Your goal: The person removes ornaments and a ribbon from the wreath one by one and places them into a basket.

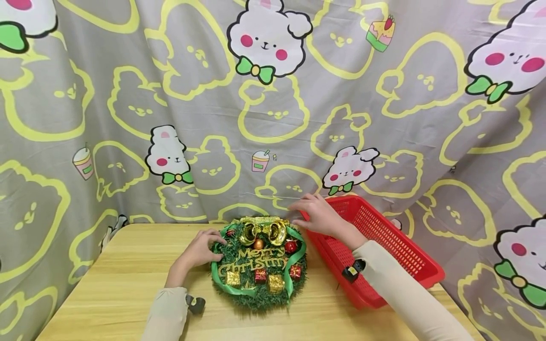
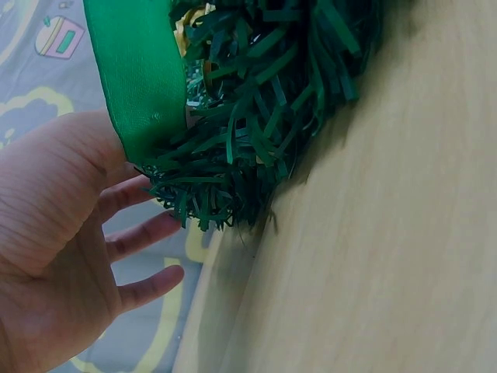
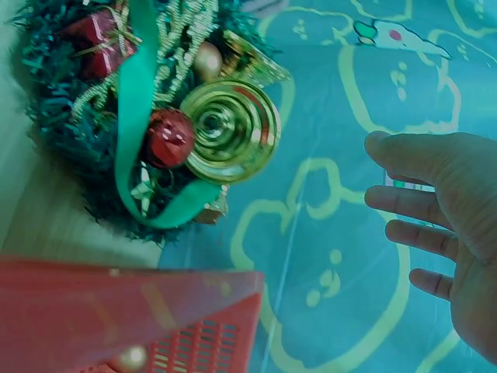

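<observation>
a round wreath [image 1: 258, 265] lies on the table [image 1: 128, 274], near the middle of its back edge, with its bells toward that edge. the left hand [image 1: 200, 248] is at the wreath's left rim, nearer the table's left edge; its visible fingers are loosely spread and grip nothing, but the thumb is mostly behind the green ribbon [image 2: 140, 74], so i cannot tell whether it touches. the right hand [image 1: 317, 215] hangs in the air by the wreath's back right side, fingers apart and holding nothing, near the table's back edge.

on the wreath sit two gold bells [image 1: 277, 232], an orange ball [image 1: 258, 244] below them, a red ball [image 1: 291, 246] at the right, gold lettering across the middle, and small red and gold gift boxes along the front part.

a red basket [image 1: 394, 248] stands just right of the wreath, slanting from the table's back edge toward its right edge. behind the table hangs a grey curtain [image 1: 273, 128] printed with yellow outlines and white rabbits.
</observation>
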A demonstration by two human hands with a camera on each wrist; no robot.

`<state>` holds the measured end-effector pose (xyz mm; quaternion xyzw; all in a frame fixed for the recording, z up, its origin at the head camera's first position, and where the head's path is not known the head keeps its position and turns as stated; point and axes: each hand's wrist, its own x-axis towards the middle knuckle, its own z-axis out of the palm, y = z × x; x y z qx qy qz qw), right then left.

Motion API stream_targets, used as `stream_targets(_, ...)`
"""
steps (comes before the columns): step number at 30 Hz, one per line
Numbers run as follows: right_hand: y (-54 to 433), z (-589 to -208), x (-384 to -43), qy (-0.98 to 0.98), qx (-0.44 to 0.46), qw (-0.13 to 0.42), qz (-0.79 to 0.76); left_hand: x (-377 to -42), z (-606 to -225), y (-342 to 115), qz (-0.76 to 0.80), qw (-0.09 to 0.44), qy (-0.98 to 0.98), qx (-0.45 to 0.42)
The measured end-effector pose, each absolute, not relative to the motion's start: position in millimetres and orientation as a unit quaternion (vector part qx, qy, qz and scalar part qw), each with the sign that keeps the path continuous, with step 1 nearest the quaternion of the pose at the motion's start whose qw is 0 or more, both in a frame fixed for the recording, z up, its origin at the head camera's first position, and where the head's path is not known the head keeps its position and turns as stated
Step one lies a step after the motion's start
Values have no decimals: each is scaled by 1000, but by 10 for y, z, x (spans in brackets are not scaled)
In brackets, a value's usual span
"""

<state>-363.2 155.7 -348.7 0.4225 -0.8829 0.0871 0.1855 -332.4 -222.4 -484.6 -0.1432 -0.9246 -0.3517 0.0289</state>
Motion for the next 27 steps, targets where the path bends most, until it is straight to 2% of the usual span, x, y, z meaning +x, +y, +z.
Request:
stream_targets(16,1370,-3744,-3601,-859,474,191,0,-3331,-4858,-2220,-353,26,-924,-145)
stream_targets(27,1293,-3861,-3562,-866,472,157,-51,-3357,-4870,-2238,-350,28,-926,-142)
